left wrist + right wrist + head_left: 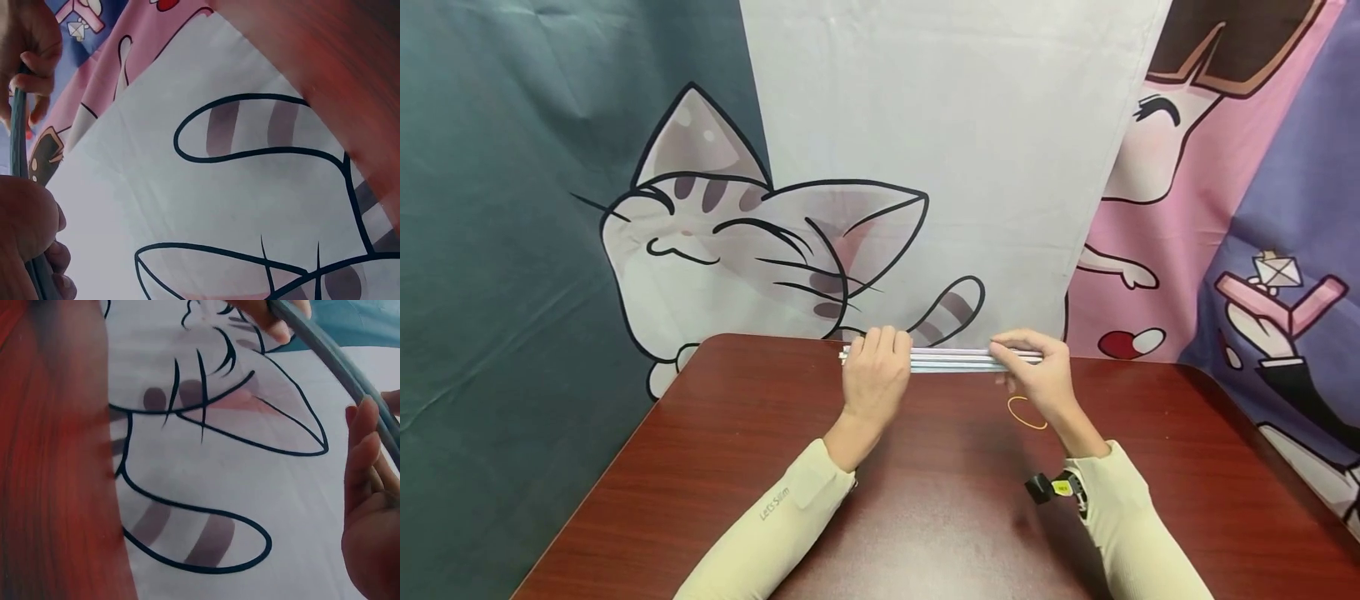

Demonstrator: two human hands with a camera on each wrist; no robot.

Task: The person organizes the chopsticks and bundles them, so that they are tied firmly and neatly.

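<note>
A bundle of long, thin, straw-like sticks (955,360), whitish and pale blue, is held level above the far part of the table. My left hand (877,375) grips it near its left end, fingers curled over it. Toward the other end, the thumb and fingers of my right hand (1039,365) pinch it. In the left wrist view the bundle (18,140) runs between both hands and looks dark grey; the right wrist view shows the sticks (331,356) at a slant. On the table below the right hand lies a thin yellow loop, like a rubber band (1028,426).
The reddish-brown wooden table (760,400) has rounded far corners. Behind it hangs a cloth backdrop (1000,125) with a cartoon cat and figures. A small black device (1040,488) is strapped at the right wrist, over the table.
</note>
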